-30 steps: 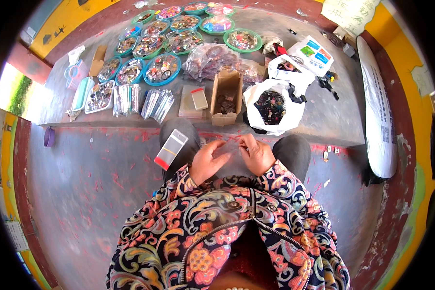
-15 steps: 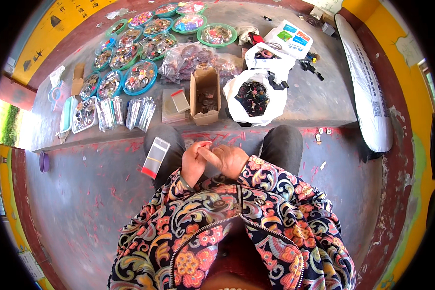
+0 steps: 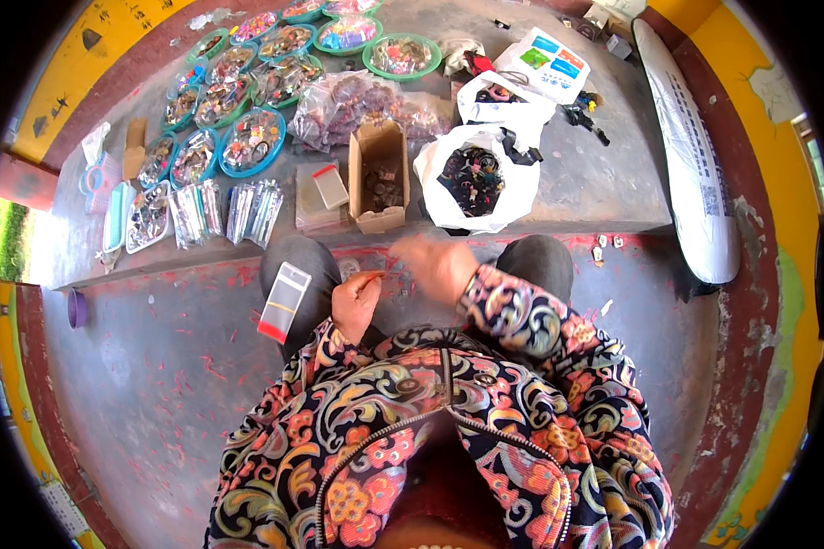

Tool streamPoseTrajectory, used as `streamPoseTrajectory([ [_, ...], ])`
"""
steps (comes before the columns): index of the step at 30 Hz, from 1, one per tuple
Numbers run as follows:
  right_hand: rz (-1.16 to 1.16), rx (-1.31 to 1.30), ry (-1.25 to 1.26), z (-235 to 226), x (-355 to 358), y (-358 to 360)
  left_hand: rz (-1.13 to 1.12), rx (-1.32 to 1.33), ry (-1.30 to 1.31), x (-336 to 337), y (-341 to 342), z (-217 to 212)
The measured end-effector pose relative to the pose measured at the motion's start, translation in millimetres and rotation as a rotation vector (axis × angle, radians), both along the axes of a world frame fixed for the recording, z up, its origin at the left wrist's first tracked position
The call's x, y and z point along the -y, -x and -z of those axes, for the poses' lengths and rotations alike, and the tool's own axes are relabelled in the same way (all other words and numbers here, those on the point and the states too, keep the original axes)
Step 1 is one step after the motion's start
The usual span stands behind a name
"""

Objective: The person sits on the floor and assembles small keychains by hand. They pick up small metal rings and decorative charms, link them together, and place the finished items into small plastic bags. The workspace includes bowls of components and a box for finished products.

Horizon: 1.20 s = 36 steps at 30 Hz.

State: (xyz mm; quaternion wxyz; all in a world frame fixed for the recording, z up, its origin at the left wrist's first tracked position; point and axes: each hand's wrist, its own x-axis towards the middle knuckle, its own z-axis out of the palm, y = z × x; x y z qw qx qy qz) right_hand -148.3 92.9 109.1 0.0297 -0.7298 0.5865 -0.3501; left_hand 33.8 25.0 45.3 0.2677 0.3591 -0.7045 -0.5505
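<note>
My left hand (image 3: 355,306) is closed in a pinch above my left thigh; whatever it may hold is too small to make out. To the right and a little farther out, my right hand (image 3: 438,268) is smeared by motion, so its fingers do not show clearly. On my left thigh rests a pack of clear plastic bags (image 3: 288,295) with a red end and a band around it. Beyond my hands stand an open cardboard box (image 3: 379,218) with small items inside and a white plastic bag (image 3: 437,206) full of dark hair ties.
Round baskets (image 3: 288,144) of wrapped trinkets crowd the raised ledge at the far left. Bundles of slim packets (image 3: 247,215) lie near its edge, beside more clear bags (image 3: 307,220). A long white wrapped panel (image 3: 696,165) leans at right. A purple cup (image 3: 78,309) stands at far left.
My hands, together before, are now apart. The right one has moved outward toward the white bag; the left stays above the thigh. The whole view has shifted slightly.
</note>
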Motion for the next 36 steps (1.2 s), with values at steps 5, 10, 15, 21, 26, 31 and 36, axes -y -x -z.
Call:
streamPoseTrajectory([
  [5, 0.595, 0.198, -0.41, 70, 51, 129, 0.047, 0.074, 0.073, 2, 10, -4],
  [10, 0.572, -0.223, -0.76, 151, 59, 172, 0.045, 0.131, -0.016, -4, 8, -16],
  [15, 0.504, -0.423, -0.726, 240, 41, 205, 0.096, 0.04, -0.004, -5, 20, -11],
  [21, 0.354, -0.192, -1.099, 225, 54, 172, 0.048, 0.067, -0.065, -10, 11, -12],
  [26, 0.338, -0.281, -1.144, 234, 45, 171, 0.072, 0.048, -0.075, -11, 20, -17],
  [31, 0.36, -0.328, -1.099, 243, 48, 181, 0.073, 0.044, -0.082, -11, 23, -22],
  [36, 0.328, -0.184, -0.912, 161, 70, 167, 0.046, 0.067, -0.056, -13, 9, -18],
])
